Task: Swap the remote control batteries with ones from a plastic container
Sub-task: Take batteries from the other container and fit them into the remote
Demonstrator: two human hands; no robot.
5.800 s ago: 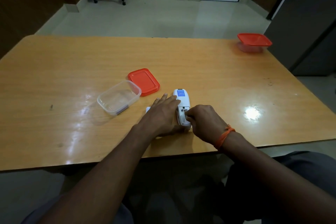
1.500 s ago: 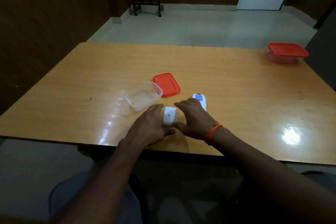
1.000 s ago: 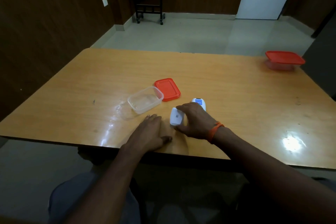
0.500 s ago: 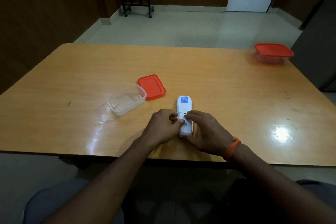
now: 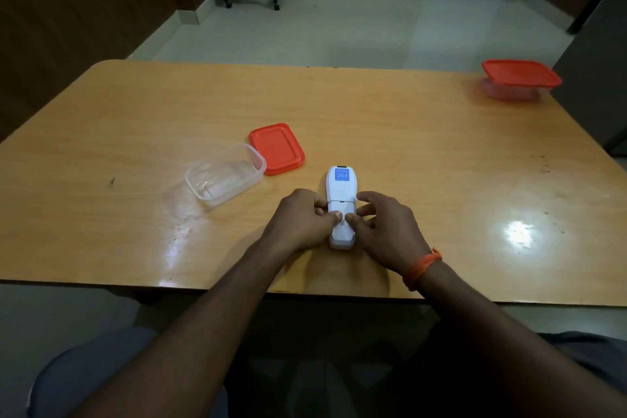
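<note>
The remote (image 5: pixel 341 204) lies face down on the tabletop (image 5: pixel 424 159) near the front edge. The left hand (image 5: pixel 300 222) and right hand (image 5: pixel 383 226) each have their grip clamped on its sides, thumbs on the back cover (image 5: pixel 342 226). Risk: uneven thumb pressure could jam the cover askew, or skid the remote on the glossy wood. The open container (image 5: pixel 225 176) sits to the left.

On the back of the white plastic remote control (image 5: pixel 341 193) lying under my fingers there is a small blue rectangular sticker (image 5: pixel 342 174) with rows of pale print. I cannot read any word or number on it; the lettering is too small and blurred. I can read no other writing anywhere.
</note>
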